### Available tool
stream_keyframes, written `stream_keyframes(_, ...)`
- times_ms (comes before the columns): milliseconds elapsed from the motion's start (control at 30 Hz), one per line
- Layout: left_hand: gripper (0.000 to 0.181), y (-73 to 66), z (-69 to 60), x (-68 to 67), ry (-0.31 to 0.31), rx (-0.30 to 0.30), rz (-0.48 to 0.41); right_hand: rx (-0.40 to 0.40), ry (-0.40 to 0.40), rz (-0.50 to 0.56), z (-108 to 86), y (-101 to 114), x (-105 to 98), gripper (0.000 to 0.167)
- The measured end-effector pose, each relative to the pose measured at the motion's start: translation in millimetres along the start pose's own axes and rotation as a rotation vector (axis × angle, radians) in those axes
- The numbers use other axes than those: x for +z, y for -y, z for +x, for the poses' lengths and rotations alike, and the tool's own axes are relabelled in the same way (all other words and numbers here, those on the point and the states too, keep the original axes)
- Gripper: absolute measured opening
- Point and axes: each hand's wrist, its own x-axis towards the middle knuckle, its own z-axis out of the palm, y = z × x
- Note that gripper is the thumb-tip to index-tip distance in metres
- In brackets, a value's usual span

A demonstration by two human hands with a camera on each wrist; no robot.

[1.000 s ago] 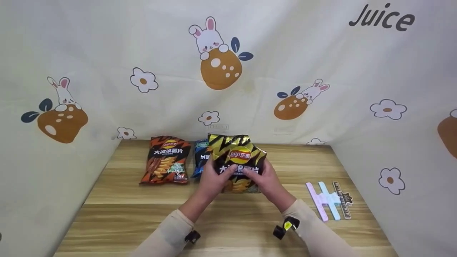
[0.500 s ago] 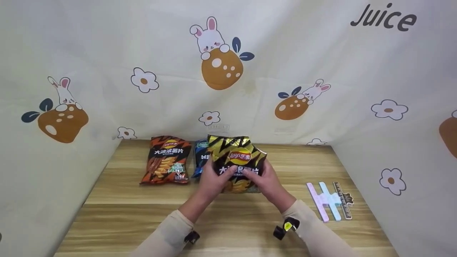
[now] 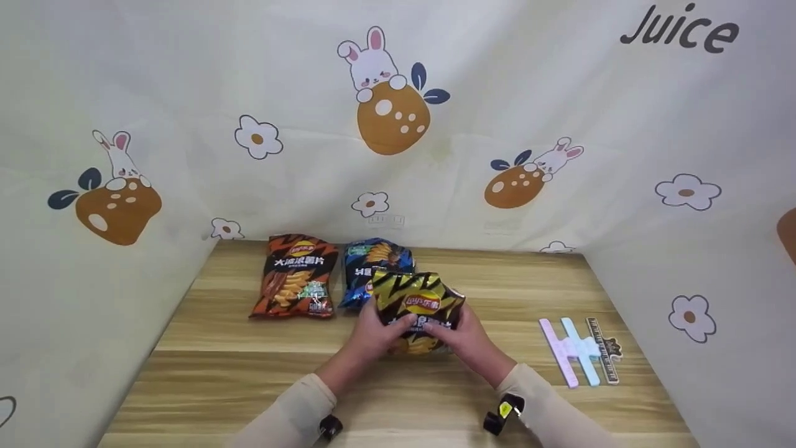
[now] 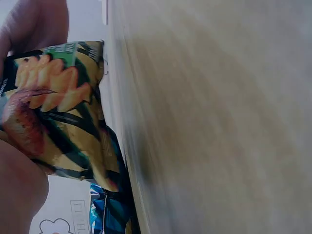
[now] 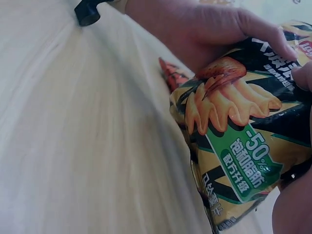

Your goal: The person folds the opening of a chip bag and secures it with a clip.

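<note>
A yellow and black chip bag (image 3: 420, 298) is held between both hands in front of the blue bag. My left hand (image 3: 372, 330) grips its left side and my right hand (image 3: 465, 336) its right side, thumbs lying across the front, the other fingers hidden behind. The right wrist view shows the lower front of the same bag (image 5: 234, 112), with the left hand (image 5: 209, 29) on its far side. In the left wrist view the bag (image 4: 63, 112) stands between the two hands, its lower front bare of fingers.
On the wooden table (image 3: 261, 386) lie a red chip bag (image 3: 295, 280) at the back left and a blue one (image 3: 373, 255) beside it, partly covered by the held bag. Pink (image 3: 558, 351), light blue (image 3: 579, 351) and dark clear (image 3: 603, 351) clips lie at the right. Patterned cloth (image 3: 298, 180) stands behind.
Both hands have brought the yellow and black bag down and nearer the body, so more of the blue bag shows. The head view has shifted slightly.
</note>
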Motion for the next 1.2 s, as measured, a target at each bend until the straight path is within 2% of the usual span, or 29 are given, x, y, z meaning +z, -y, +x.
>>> stream_keyframes(167, 0.069, -1.0, -2.0, -1.7, 0.02, -0.031, 0.058, 0.01, 0.036, -0.039, -3.8, -4.1, -5.4, 0.073)
stream_keyframes(367, 0.065, 1.0, 1.0, -4.0, 0.039, -0.022, 0.061, 0.032, 0.043, -0.03, -4.2, -5.7, -7.2, 0.076)
stream_keyframes(500, 0.066, 1.9, 1.6, -3.8, 0.03, -0.036, 0.068, 0.028, 0.042, -0.021, -3.9, -7.4, -7.5, 0.075)
stream_keyframes(733, 0.058, -0.1, 2.3, -6.6, 0.04, 0.003, 0.083, 0.035, 0.041, -0.027, -4.5, -6.1, -7.2, 0.074)
stream_keyframes(800, 0.057, -2.2, 3.4, -8.8, 0.039, -0.003, 0.089, 0.038, 0.041, -0.023, -4.4, -5.1, -7.1, 0.073)
stream_keyframes(933, 0.06, -11.3, 7.6, -15.2, 0.056, -0.011, 0.023, 0.053, 0.038, -0.02, -4.0, -4.0, -7.6, 0.073)
stream_keyframes(1000, 0.059, -17.8, 10.4, -20.3, 0.068, 0.029, 0.023, 0.059, 0.041, -0.017, -3.8, -4.1, -8.0, 0.072)
stream_keyframes(1067, 0.052, -26.2, 14.6, -26.1, 0.096, 0.102, 0.042, 0.065, 0.042, -0.022, -3.9, -4.1, -8.6, 0.072)
stream_keyframes(1200, 0.037, -49.4, 21.9, -39.9, 0.155, 0.204, 0.218, 0.069, 0.046, -0.032, -3.6, -4.6, -9.5, 0.072)
